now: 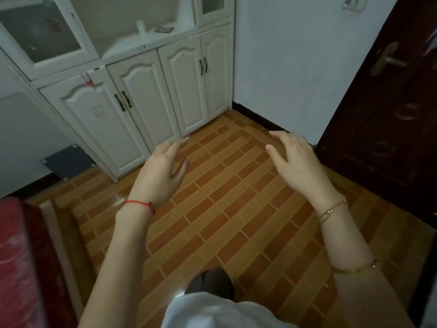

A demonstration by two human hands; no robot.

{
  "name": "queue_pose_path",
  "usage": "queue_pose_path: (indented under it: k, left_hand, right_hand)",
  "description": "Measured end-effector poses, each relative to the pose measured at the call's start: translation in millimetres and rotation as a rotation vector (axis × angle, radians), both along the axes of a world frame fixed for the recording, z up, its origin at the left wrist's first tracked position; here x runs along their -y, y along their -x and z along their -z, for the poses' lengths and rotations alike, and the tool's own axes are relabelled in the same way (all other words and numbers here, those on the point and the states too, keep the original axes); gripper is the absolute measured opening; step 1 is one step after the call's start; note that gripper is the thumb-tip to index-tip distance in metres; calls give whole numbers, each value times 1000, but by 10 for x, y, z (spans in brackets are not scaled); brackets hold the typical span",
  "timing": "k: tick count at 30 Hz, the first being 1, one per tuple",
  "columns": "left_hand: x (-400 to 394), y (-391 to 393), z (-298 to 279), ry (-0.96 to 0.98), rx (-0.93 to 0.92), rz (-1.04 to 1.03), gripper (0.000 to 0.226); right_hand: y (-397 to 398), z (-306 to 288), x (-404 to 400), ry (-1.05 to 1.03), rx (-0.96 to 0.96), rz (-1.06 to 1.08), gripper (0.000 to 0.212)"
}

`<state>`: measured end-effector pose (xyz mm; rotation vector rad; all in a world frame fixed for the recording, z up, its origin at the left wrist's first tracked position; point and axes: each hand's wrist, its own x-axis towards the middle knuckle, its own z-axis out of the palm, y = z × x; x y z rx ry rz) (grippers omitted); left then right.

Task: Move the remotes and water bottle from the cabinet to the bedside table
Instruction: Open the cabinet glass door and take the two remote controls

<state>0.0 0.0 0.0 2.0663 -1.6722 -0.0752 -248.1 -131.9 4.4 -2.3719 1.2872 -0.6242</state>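
A white cabinet (132,95) stands ahead at the upper left, with an open shelf above its lower doors. On that shelf stands a pale, blurred bottle-like object (141,28), and to its right lies a small dark flat item (163,29) that may be a remote. My left hand (163,171) and my right hand (298,162) are held out in front of me over the tiled floor, well short of the cabinet. Both are empty with fingers apart. No bedside table is in view.
Brown brick-pattern floor tiles (224,209) fill the middle. A dark wooden door (387,119) with a brass handle stands at the right. A red bed edge (21,263) is at the lower left. A grey flat panel (67,160) leans by the cabinet's left base.
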Motion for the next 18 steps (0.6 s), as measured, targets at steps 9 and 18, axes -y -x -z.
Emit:
queue_pose_path:
  k: [9, 18]
  left_hand:
    - [542, -213, 216, -29, 1, -24, 44]
    - [1602, -789, 384, -67, -13, -4, 44]
  right_hand:
    - [-257, 186, 579, -32, -70, 7, 47]
    - [-895, 378, 1606, -69, -92, -8, 46]
